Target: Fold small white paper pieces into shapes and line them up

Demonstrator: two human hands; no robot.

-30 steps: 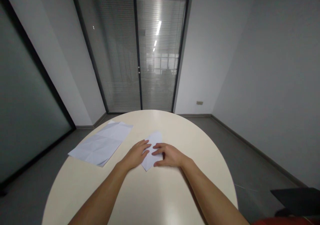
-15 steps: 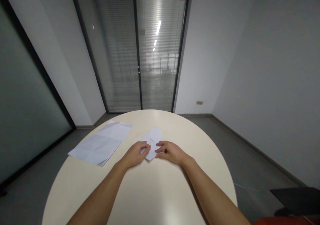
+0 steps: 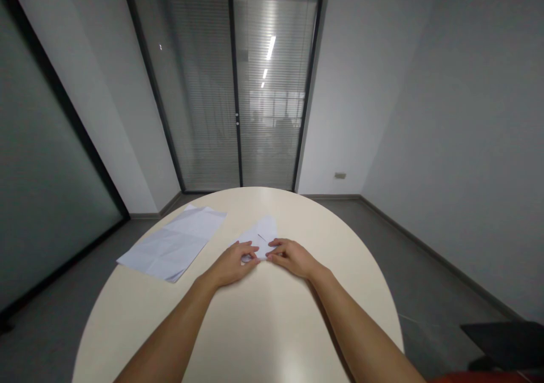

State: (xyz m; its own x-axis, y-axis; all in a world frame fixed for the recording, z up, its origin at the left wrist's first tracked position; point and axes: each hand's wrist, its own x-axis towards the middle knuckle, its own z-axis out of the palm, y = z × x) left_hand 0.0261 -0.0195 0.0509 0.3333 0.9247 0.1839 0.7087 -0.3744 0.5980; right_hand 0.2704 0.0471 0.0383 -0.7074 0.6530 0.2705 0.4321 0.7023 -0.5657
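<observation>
A small folded sheet of white paper (image 3: pixel 265 229) lies on the round table in front of me, with a short dark line or slit near its middle. My left hand (image 3: pixel 236 262) pinches its near edge from the left, thumb and fingertips on the paper. From the right, my right hand (image 3: pixel 293 257) has its thumb and fingers closed on the same near edge. The two thumbs almost meet there. My fingers cover both lower corners of the folded paper.
Larger creased white sheets (image 3: pixel 174 244) lie at the left of the cream round table (image 3: pixel 246 326). A dark flat object (image 3: pixel 505 340) stands beyond the table at the lower right. Glass doors with blinds (image 3: pixel 238 88) are behind the table.
The paper's near corner, which pointed toward me, has been turned up, so the near edge now looks straight. Both hands' fingertips have come closer together along that edge.
</observation>
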